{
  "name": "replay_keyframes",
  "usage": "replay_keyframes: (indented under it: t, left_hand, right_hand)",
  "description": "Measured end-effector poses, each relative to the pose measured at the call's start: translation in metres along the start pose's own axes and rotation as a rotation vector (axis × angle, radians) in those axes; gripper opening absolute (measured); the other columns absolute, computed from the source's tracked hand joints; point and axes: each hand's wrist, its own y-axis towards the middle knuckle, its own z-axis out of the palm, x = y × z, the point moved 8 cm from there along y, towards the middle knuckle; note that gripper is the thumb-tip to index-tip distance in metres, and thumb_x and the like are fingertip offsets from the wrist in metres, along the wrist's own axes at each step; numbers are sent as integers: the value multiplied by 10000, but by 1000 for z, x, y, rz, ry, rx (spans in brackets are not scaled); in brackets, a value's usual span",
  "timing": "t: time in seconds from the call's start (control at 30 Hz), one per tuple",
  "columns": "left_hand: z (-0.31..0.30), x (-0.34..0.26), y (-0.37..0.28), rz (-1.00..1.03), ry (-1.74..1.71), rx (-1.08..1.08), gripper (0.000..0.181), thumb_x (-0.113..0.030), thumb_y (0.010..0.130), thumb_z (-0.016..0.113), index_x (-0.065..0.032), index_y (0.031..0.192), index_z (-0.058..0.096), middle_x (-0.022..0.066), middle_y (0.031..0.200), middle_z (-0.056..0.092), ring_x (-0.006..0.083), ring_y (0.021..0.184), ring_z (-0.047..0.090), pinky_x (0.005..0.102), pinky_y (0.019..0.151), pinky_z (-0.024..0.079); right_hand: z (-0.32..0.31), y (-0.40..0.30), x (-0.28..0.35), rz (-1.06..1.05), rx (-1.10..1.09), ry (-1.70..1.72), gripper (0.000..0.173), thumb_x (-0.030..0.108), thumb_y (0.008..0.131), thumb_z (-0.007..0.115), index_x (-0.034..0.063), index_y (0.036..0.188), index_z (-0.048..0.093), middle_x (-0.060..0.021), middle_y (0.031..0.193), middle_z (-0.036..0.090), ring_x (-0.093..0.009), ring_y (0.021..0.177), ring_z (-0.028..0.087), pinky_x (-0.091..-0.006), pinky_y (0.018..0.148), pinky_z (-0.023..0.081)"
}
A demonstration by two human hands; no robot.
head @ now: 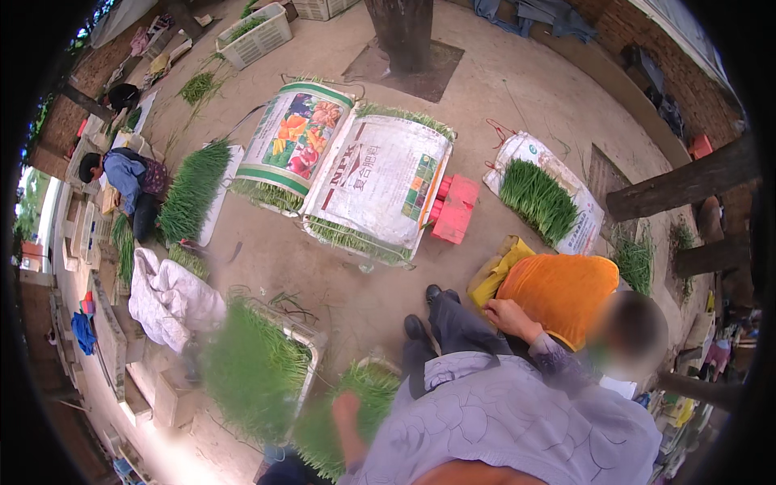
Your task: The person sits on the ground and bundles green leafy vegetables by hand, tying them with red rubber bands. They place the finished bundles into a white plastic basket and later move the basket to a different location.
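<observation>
My left hand (pixel 345 407) is blurred over a bunch of long green chive-like stalks (pixel 373 385) at my left side. Its fingers cannot be made out. What appears to be my right hand (pixel 512 317) has bent fingers above dark trousers, near a yellow cloth or bag (pixel 497 273); whether it holds anything is unclear. To the left of my feet stands a pale plastic crate (pixel 315 359), heaped with green stalks (pixel 276 348), part of which looks smeared. A co-worker in an orange garment (pixel 555 291) is close on my right.
Printed woven sacks (pixel 376 176) cover stalks ahead, beside a red plastic stool (pixel 456 209). More stalks lie on a sack (pixel 539 200) at right. Another person (pixel 130 182) sits at left by a green pile (pixel 194 188). Tree trunks (pixel 403 36) rise from the paving.
</observation>
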Motion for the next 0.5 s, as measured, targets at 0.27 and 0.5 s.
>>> replay_keyframes:
  t: [0.27, 0.5]
  left_hand:
    - [75, -62, 36, -44, 243, 104, 191, -200, 838, 544, -36, 929, 513, 113, 864, 577, 229, 755, 583, 337, 636, 507]
    - [155, -125, 71, 227, 861, 209, 245, -252, 850, 587, -43, 957, 514, 126, 901, 587, 234, 767, 592, 366, 661, 523]
  right_hand:
    - [-17, 114, -38, 32, -98, 120, 224, 155, 819, 533, -7, 960, 593, -211, 877, 612, -362, 826, 592, -400, 730, 475]
    - [-40, 295, -73, -9, -106, 140, 404, 206, 823, 547, 18, 1176, 483, -235, 1196, 486, -380, 1105, 466, -407, 926, 396]
